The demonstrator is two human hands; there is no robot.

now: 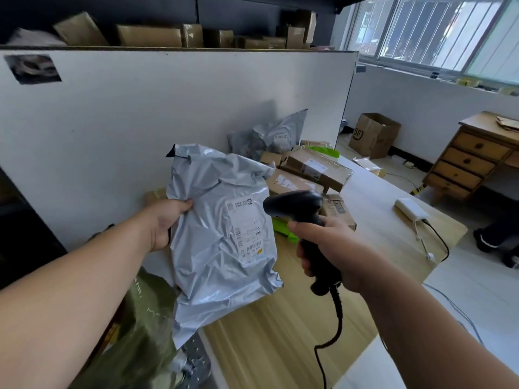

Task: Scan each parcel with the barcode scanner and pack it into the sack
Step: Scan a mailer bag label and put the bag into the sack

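White partition (pixel 168 122) stands upright on the left, directly behind the table (pixel 280 346); table top is pale wood grain; shelf edge (pixel 168 48) runs above the partition and carries a row of brown cartons (pixel 148 36) against a dark wall; barred window (pixel 438 32) at upper right admits daylight; white wall (pixel 421 108) below the sill; floor (pixel 477 290) is pale tile; open box (pixel 373 134) stands on the floor near that wall; wooden desk (pixel 471 167) with four stacked drawers at far right
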